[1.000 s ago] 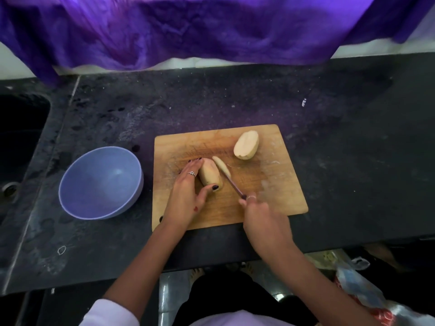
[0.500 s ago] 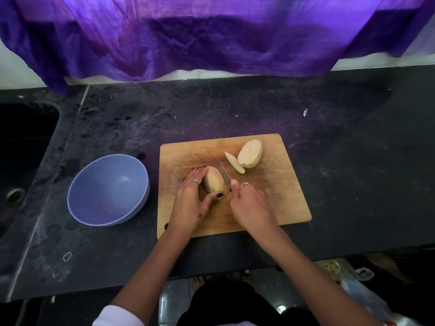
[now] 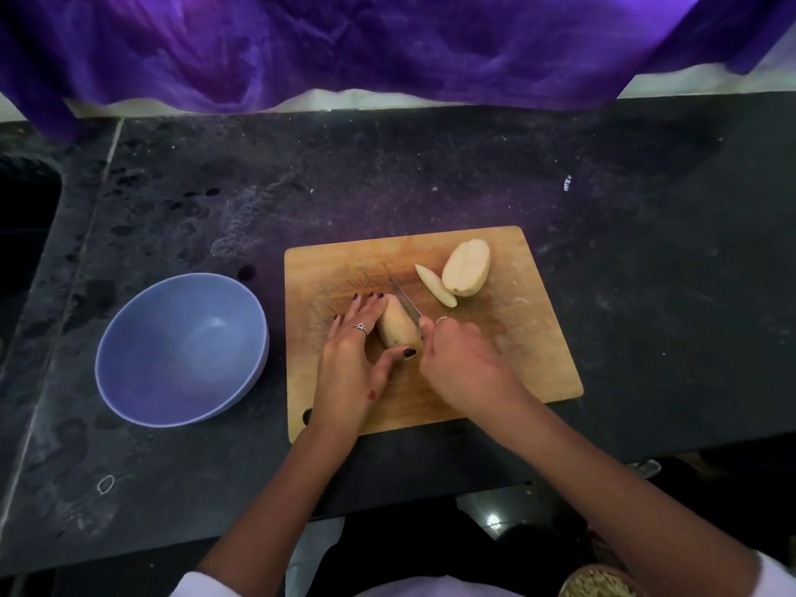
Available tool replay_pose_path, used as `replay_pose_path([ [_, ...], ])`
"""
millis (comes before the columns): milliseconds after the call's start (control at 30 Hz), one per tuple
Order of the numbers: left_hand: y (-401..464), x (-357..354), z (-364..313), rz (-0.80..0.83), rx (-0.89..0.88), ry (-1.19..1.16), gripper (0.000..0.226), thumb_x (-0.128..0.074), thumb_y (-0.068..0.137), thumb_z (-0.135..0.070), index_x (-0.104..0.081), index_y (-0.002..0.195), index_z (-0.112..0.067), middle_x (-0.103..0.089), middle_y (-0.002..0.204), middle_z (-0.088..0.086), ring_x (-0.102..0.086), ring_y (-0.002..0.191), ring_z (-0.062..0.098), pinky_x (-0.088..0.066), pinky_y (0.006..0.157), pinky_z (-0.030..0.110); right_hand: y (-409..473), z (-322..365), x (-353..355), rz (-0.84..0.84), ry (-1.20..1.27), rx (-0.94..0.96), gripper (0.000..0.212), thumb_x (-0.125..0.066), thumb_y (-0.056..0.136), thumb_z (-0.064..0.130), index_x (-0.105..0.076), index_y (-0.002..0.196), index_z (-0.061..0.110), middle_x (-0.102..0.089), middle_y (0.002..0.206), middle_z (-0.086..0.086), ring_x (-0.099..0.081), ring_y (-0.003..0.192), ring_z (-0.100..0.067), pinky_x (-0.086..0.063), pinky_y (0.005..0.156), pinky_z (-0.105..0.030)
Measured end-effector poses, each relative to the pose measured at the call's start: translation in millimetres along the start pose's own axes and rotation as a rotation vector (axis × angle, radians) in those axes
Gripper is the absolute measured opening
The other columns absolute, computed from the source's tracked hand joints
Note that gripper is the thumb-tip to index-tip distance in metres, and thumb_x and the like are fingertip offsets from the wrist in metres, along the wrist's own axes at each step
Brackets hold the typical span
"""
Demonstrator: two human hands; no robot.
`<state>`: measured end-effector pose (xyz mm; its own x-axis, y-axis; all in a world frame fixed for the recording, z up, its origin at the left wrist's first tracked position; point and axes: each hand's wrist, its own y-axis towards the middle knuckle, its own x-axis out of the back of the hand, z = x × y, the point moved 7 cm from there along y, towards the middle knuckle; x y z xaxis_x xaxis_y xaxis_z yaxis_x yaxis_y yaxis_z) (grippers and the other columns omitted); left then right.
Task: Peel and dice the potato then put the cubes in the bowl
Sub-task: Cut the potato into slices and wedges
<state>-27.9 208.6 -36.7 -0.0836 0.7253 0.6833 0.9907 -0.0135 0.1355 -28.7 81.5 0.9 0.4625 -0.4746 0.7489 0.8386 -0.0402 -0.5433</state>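
Observation:
A peeled potato piece [image 3: 397, 323] lies on the wooden cutting board [image 3: 530, 359]. My left hand [image 3: 355, 359] holds it, fingers on its left side and thumb at its near end. My right hand [image 3: 463, 366] grips the handle of a knife [image 3: 405, 300]; the blade lies against the piece's right side, tip pointing away from me. A thin cut slice [image 3: 435, 284] and the other potato half [image 3: 466, 268] lie at the board's far right. The pale blue bowl [image 3: 181, 346], with nothing in it, stands left of the board.
The board sits on a dark stone counter [image 3: 646, 252]. A sink basin [image 3: 26, 217] opens at the far left. Purple cloth [image 3: 344, 40] hangs along the back wall. The counter's front edge runs just below the board.
The cut slice went from beside the held piece to the far right next to the other half. My right hand brought the knife back against the held piece.

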Motion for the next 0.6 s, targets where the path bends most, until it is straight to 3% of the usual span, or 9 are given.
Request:
replay_pose_path([
  [100,-0.4,-3.1,1.5,0.026,-0.023,0.003,0.065,-0.073,0.082,-0.024,-0.046,0.14,-0.013,-0.034,0.142,-0.011,-0.02,0.136,0.001,-0.002,0.109,0.01,10.6,13.0,-1.8,0.068,-0.06,0.017,0.033,-0.039,0.101,0.036,-0.054,0.115,0.011,-0.042,0.078,0.002,-0.052,0.077,-0.017,-0.042,0.071,-0.034],
  [200,-2.2,-4.3,4.1,0.029,-0.016,0.021,0.064,-0.069,0.084,-0.025,-0.044,0.142,-0.013,-0.039,0.147,-0.005,-0.019,0.139,0.003,-0.004,0.114,0.022,13.2,21.6,-2.2,0.099,-0.167,0.035,0.031,-0.047,0.098,0.033,-0.052,0.12,0.012,-0.047,0.09,-0.003,-0.055,0.094,-0.025,-0.043,0.075,-0.036],
  [367,-7.6,-5.7,1.3,0.003,-0.022,0.074,0.063,-0.064,0.088,-0.032,-0.041,0.143,-0.012,-0.039,0.15,-0.001,-0.019,0.141,0.005,-0.009,0.116,0.032,6.8,13.9,-4.5,0.059,-0.27,0.044,0.03,-0.04,0.101,0.028,-0.048,0.128,0.017,-0.04,0.089,-0.002,-0.052,0.093,-0.023,-0.041,0.072,-0.034],
  [600,-6.9,-8.3,3.5,-0.012,0.027,0.008,0.066,-0.066,0.088,-0.031,-0.038,0.145,-0.015,-0.036,0.151,-0.004,-0.02,0.144,0.008,-0.009,0.118,0.029,-28.4,-17.5,-17.4,0.02,-0.309,0.034,0.033,-0.027,0.106,0.019,-0.046,0.133,0.018,-0.056,0.105,-0.002,-0.061,0.098,-0.023,-0.047,0.078,-0.035],
])
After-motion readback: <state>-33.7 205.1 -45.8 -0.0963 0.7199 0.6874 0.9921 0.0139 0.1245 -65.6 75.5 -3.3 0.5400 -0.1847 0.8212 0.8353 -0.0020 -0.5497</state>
